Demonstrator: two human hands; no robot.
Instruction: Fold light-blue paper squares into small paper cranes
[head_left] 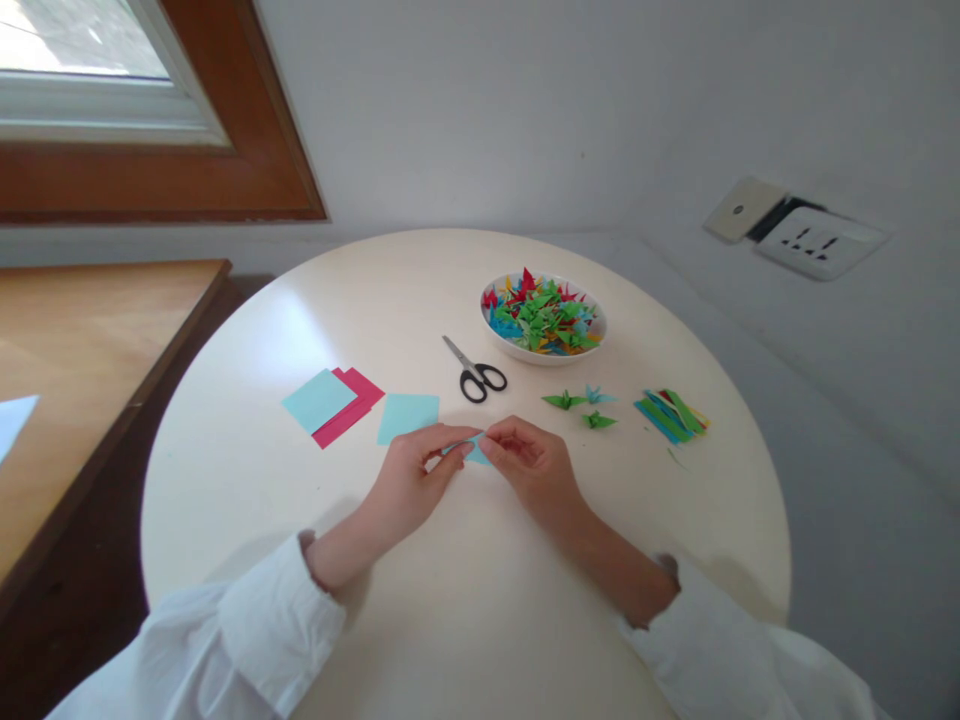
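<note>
Between my two hands is a small piece of light blue paper (478,453), folded, its far parts covered by my fingers. My left hand (418,470) pinches its left side between thumb and fingers. At its right side, the thumb and forefinger of my right hand (534,467) are closed on it. A flat light blue paper square (408,417) lies just beyond my left hand. Black-handled scissors (474,376) rest on the table past both hands, blades pointing away to the left.
A white bowl (517,350) full of colourful paper cranes stands at the back right. Nearer are several loose cranes (598,421) and a pile of paper strips (670,416). Red paper sheets (352,418) lie under a blue square (319,400) at left. Wall sockets (817,243) are right of the round table (225,450).
</note>
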